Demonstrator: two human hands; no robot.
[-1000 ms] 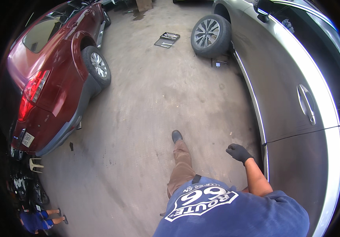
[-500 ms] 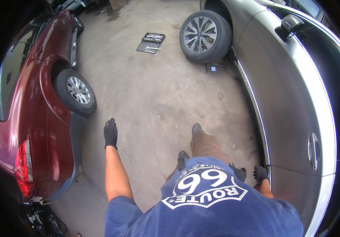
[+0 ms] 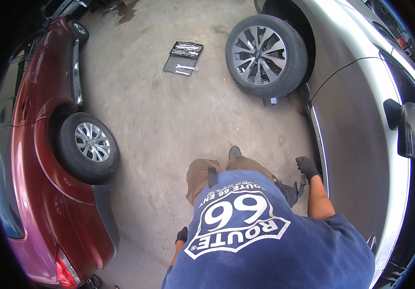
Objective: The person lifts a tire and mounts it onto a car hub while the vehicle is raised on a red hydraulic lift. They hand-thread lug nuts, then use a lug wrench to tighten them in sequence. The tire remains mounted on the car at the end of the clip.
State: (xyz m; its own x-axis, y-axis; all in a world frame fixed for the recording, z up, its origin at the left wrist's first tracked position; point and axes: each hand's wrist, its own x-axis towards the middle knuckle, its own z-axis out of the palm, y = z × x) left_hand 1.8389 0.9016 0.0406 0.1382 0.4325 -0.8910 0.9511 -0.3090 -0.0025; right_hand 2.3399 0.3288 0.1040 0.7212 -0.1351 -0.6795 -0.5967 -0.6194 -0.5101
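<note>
My right hand (image 3: 307, 167), in a black glove, hangs in the air beside the grey car (image 3: 356, 139). Its fingers look loosely curled, with nothing seen in them. The car's sill is close by on its right. My left hand (image 3: 182, 234), also black-gloved, is low at my left side, partly covered by my blue shirt. Its fingers are hidden. Ahead on the floor lies an open black tool case (image 3: 187, 49) full of shiny tools. Two wrenches (image 3: 186, 68) rest on its lid. Right of the case is the grey car's front wheel (image 3: 259, 55), turned outward.
A dark red car (image 3: 72, 202) stands along the left, its rear wheel (image 3: 92, 142) near the walkway. Concrete floor (image 3: 169, 125) runs between the cars. A small dark object with a pale blue face (image 3: 273, 100) lies under the front wheel. The side mirror (image 3: 412, 130) juts out at right.
I have stepped forward, so the tool case and front wheel look nearer. My left hand has swung back from out front to my side; my right hand has swung forward.
</note>
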